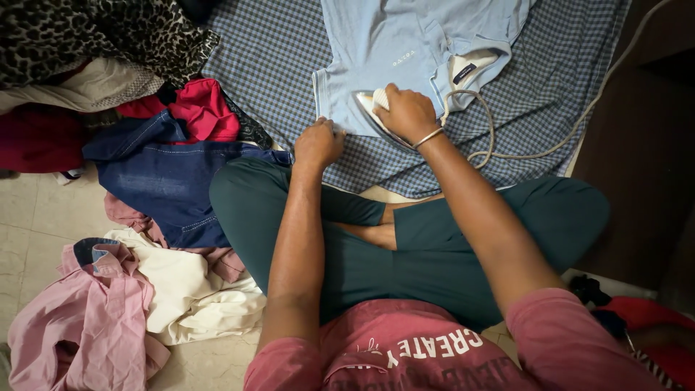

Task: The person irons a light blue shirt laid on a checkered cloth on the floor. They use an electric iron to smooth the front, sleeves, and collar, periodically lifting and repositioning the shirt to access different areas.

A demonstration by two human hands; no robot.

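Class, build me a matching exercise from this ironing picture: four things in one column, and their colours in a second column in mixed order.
Things:
1. shirt under the iron
2. crumpled shirt on the floor at left
3. folded jeans
4. cloth spread under the ironing

Colours:
A. dark blue
B. blue and white check
C. light blue
D. pink

Pairs: 1-C, 2-D, 3-A, 4-B

I see myself from above: a faded red short-sleeved cotton T-shirt (405, 355) with white lettering, dark green trousers (434, 253), bare forearms, and 1 thin silver metal bangle (428, 137) on my right wrist.
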